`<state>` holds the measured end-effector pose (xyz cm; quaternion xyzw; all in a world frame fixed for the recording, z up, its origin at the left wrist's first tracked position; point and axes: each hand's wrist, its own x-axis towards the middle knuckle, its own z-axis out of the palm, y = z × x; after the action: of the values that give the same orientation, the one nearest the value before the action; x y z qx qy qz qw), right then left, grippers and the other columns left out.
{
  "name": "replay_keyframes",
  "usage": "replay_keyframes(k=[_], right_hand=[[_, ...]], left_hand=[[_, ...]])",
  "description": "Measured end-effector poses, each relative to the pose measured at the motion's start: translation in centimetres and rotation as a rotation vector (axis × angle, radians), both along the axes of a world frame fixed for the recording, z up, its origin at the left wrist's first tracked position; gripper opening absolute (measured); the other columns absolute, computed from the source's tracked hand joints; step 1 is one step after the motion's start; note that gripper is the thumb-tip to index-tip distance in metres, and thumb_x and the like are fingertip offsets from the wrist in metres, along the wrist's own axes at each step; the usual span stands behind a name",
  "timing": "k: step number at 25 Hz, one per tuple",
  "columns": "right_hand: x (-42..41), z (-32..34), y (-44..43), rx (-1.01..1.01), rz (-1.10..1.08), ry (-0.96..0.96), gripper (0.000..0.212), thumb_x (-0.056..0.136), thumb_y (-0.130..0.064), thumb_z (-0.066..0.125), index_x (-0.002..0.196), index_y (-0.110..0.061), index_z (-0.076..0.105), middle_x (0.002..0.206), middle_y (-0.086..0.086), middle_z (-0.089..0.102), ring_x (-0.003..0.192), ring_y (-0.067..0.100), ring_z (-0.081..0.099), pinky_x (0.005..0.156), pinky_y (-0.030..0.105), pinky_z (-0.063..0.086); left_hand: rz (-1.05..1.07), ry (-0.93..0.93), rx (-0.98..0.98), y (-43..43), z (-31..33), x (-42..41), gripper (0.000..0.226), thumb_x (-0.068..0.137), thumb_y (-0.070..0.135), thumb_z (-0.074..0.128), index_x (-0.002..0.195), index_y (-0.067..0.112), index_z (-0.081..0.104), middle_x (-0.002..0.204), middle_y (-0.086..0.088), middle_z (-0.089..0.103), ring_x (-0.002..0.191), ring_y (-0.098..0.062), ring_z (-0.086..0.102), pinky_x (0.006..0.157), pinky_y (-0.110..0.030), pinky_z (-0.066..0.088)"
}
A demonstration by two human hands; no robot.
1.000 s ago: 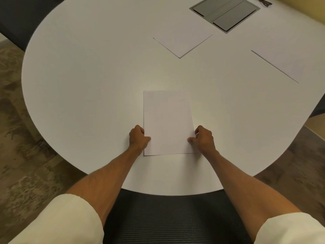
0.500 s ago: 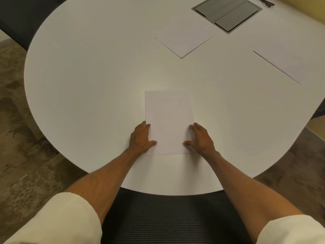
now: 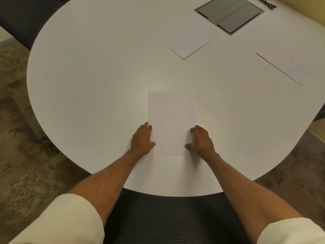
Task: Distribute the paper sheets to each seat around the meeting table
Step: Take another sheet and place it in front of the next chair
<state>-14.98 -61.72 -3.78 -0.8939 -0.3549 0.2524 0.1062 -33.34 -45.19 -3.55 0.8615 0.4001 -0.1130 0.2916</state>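
Observation:
A white paper sheet [image 3: 171, 120] lies flat on the white meeting table [image 3: 91, 88], straight in front of me near the rounded end. My left hand [image 3: 142, 140] rests flat at the sheet's lower left edge, fingers spread. My right hand [image 3: 202, 140] rests at its lower right edge, fingers loosely curled on the paper. Neither hand grips the sheet. A second sheet [image 3: 188, 42] lies farther off, turned at an angle. A third sheet [image 3: 297, 64] lies at the right, partly cut off by the frame.
A grey cable hatch [image 3: 229, 14] is set into the table top at the far side, with a dark cable [image 3: 266, 3] beside it. A dark chair back [image 3: 172, 219] stands between me and the table edge. Another dark chair [image 3: 22, 20] is at upper left.
Both hands went from pinching the sheet's lower corners to lying flat and open at its sides. The sheet settled flat on the table and stayed in place.

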Motion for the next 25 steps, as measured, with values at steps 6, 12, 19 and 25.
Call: replay_keyframes(k=[6,12,19,25], right_hand=[[-0.1,0.5,-0.1,0.070,-0.033,0.032,0.077,0.076,-0.032,0.076,0.140,-0.012,0.038,0.154,0.009,0.026,0.142,0.027,0.025,0.110,0.044,0.034],[0.9,3.3,-0.1,0.124,-0.148,-0.089,0.067,0.089,-0.050,0.056,0.137,-0.006,0.043,0.147,0.013,0.039,0.137,0.030,0.033,0.106,0.045,0.037],[1.5,9.0,-0.2,0.095,-0.153,-0.246,0.073,0.093,-0.058,0.039,0.142,-0.005,0.035,0.148,0.017,0.038,0.139,0.032,0.033,0.112,0.045,0.031],[0.0,14.7,-0.9,0.101,-0.050,-0.473,0.073,0.094,-0.060,0.029,0.145,-0.007,0.031,0.151,0.014,0.034,0.142,0.029,0.027,0.115,0.047,0.023]], left_hand=[[0.023,-0.060,-0.057,0.2,0.2,-0.3,0.086,0.089,0.029,0.061,0.152,0.013,0.006,0.162,-0.002,0.005,0.149,-0.018,0.007,0.120,-0.033,0.014],[0.126,-0.125,-0.071,1.2,2.4,0.0,0.086,0.090,0.035,0.060,0.152,0.010,0.006,0.161,-0.005,0.009,0.148,-0.020,0.011,0.120,-0.035,0.015],[0.079,-0.186,0.040,1.7,7.8,1.0,0.081,0.092,0.040,0.055,0.151,0.007,0.010,0.160,-0.009,0.012,0.148,-0.023,0.012,0.119,-0.035,0.013],[0.030,-0.201,0.149,1.2,13.6,0.4,0.080,0.092,0.046,0.051,0.151,0.008,0.012,0.161,-0.008,0.010,0.149,-0.021,0.010,0.121,-0.038,0.012]])
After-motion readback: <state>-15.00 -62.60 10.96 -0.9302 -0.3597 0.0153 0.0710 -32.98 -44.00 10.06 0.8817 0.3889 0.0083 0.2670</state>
